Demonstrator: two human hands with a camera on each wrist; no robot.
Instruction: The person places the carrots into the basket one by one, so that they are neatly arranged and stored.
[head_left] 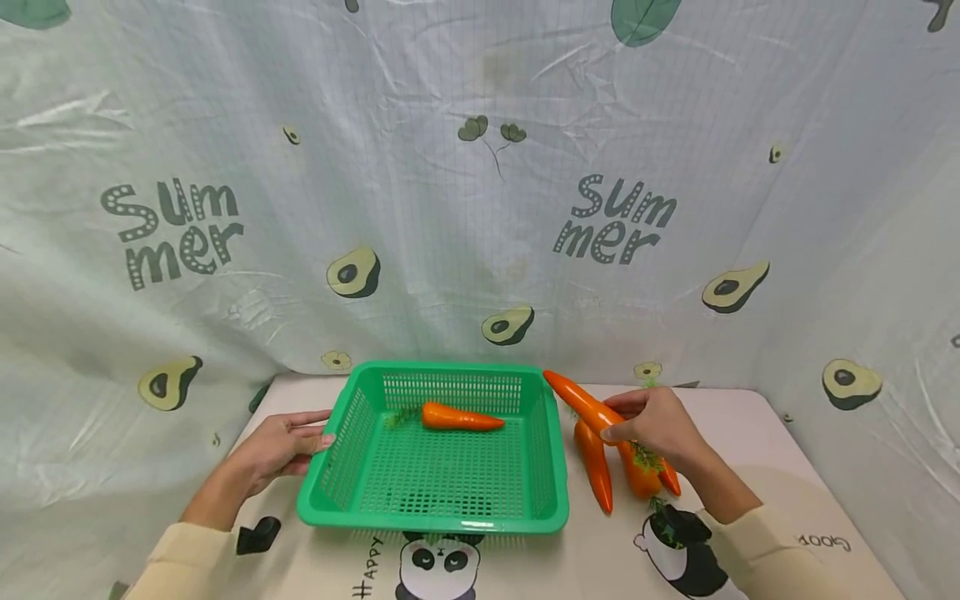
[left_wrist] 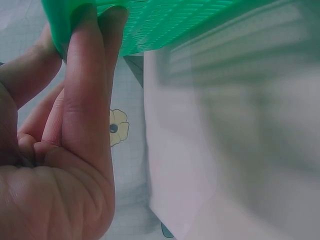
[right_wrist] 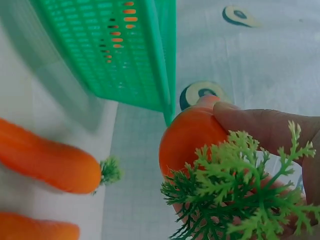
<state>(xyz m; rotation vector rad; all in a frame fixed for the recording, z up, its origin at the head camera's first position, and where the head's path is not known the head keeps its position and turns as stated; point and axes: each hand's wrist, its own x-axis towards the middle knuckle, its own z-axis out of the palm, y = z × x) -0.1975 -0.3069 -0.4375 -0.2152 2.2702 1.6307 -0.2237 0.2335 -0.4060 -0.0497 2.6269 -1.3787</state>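
Observation:
My left hand [head_left: 273, 448] grips the left rim of a green plastic basket [head_left: 431, 527], thumb and fingers pinching it in the left wrist view. Inside lies one orange carrot [head_left: 461, 418] with feathery green leaves, its tip pointing right. Beyond the basket's right side, my right hand [head_left: 660, 427] holds another carrot [head_left: 579, 402] between thumb and fingers. That carrot's tip reaches toward the basket's right rim, and its leafy tuft [right_wrist: 250, 185] hangs by the palm in the right wrist view. Below this hand several loose carrots [head_left: 596, 471] lie on the table, partly covered by it.
The pale table [head_left: 300, 567] bears printed pandas and lettering. Behind it and at both sides hangs a whitish curtain [head_left: 450, 200] printed with avocados and the word "summer". The basket's back edge stands close to the curtain.

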